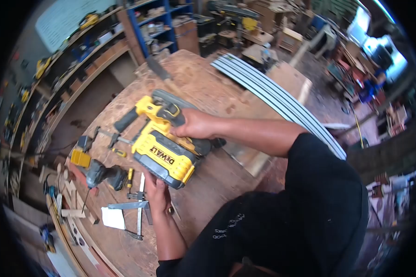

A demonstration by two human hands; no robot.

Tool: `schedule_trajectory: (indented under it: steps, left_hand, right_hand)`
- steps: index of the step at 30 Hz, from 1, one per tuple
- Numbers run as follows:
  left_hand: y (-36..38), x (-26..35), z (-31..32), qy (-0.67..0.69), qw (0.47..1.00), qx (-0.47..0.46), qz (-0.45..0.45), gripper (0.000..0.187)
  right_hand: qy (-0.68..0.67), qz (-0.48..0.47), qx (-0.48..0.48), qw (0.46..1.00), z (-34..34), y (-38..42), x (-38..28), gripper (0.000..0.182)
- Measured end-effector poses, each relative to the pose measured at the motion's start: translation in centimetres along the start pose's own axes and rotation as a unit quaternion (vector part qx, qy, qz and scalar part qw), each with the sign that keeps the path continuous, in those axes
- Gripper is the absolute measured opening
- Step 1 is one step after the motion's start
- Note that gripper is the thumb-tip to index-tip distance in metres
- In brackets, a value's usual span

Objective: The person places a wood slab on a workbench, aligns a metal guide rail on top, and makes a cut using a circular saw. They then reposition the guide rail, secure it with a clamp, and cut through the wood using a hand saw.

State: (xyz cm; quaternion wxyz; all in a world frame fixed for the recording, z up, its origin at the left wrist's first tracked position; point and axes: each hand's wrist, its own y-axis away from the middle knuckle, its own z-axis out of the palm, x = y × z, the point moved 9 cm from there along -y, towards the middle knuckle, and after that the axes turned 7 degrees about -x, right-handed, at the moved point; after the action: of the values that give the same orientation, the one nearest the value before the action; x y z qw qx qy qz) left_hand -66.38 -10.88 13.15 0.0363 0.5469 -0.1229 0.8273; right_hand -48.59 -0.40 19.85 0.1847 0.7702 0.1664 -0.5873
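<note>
**Bulky yellow power tool, steadied from above and below**

The yellow power tool is over the wooden workbench, its large battery pack facing the person; whether any part of it rests on the wood, the view does not settle. The person's right hand is closed around the tool's dark grip; the left hand is at the pack's lower edge, thumb showing, but its other fingers are partly hidden, so how far it is closed cannot be told.

The tool looks heavy and rigid, with much of its weight probably in the pack; its hard casing should not give under pressure, though smooth faces could slip in a loose palm. The dark grip seems the soundest main hold; a palm beneath the pack would check tipping, and the black side handle offers another firm hold; the metal clamp beside the left hand leaves that side cramped.
</note>
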Motion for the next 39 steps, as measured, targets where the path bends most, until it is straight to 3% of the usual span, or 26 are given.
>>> schedule_trajectory:
  steps: [2,5,7,10,12,15,16,17,19,21,22,24,26,27,29,30,32,39]
  left_hand:
    - [0.5,1.4,3.8,-0.03,0.998,-0.049,0.001,0.118]
    - [1.3,2.6,10.8,-0.013,0.995,-0.097,0.019,0.112]
    - [1.3,0.8,14.2,-0.011,0.989,-0.148,0.0,0.114]
    - [1.1,-0.9,21.8,0.02,0.972,-0.234,-0.001,0.111]
    - [1.1,-2.6,27.0,0.019,0.957,-0.29,-0.009,0.114]
    - [1.2,-6.4,34.9,0.023,0.924,-0.382,-0.008,0.117]
    - [0.9,-8.3,37.0,0.011,0.914,-0.406,-0.012,0.116]
    - [1.0,-10.1,39.0,0.0,0.903,-0.429,-0.018,0.116]
    - [-0.2,-12.0,41.4,-0.009,0.911,-0.412,0.009,0.105]
    - [-2.8,-15.0,42.5,-0.178,0.891,-0.416,-0.026,0.08]
    - [-5.1,-17.3,41.2,-0.226,0.913,-0.338,-0.021,0.056]
    - [-9.6,-22.8,38.1,-0.325,0.917,-0.225,-0.051,0.049]
    - [-12.4,-22.4,38.9,-0.509,0.836,-0.201,0.028,0.052]
    - [-13.8,-23.1,39.4,-0.51,0.836,-0.199,0.026,0.052]
    - [-16.6,-26.4,40.0,-0.633,0.743,-0.214,-0.034,0.055]
    - [-17.6,-26.9,40.4,-0.632,0.744,-0.213,-0.034,0.055]
    - [-19.0,-28.0,41.1,-0.709,0.672,-0.212,-0.007,0.059]
    - [-23.0,-30.5,41.0,-0.729,0.649,-0.215,-0.027,0.061]
  right_hand:
    - [0.009,-0.051,0.0,0.999,-2.5,3.5,-2.7,0.036]
    - [0.024,-0.03,0.016,0.999,-6.8,9.4,-4.1,0.03]
    - [0.082,-0.017,0.056,0.995,-10.3,13.8,-4.8,0.03]
    - [0.031,-0.033,0.113,0.993,-14.3,21.4,-6.4,0.027]
    - [0.027,0.01,0.126,0.992,-17.8,25.8,-4.8,0.022]
    - [0.007,0.049,0.164,0.985,-23.2,32.6,-2.3,0.036]
    - [-0.018,0.025,0.183,0.983,-25.0,34.4,-1.1,0.023]
    - [-0.017,0.027,0.17,0.985,-26.3,36.2,-0.1,0.023]
    - [-0.032,0.056,0.22,0.973,-29.5,40.0,1.5,0.024]
    - [-0.044,0.059,0.23,0.97,-32.0,42.6,3.0,0.024]
    - [-0.059,0.063,0.253,0.964,-33.1,44.0,3.9,0.023]
    - [-0.048,0.069,0.253,0.964,-34.7,45.6,5.0,0.023]
    - [-0.027,0.075,0.259,0.963,-36.2,46.9,6.1,0.023]
    - [-0.028,0.075,0.257,0.963,-36.6,47.2,6.6,0.023]
    - [-0.012,0.102,0.237,0.966,-37.4,47.4,7.6,0.023]
    - [-0.018,0.094,0.237,0.967,-37.7,47.3,7.8,0.021]
    - [-0.027,0.103,0.226,0.968,-37.9,46.9,8.6,0.021]
    - [-0.077,0.132,0.189,0.97,-38.3,44.9,11.1,0.023]
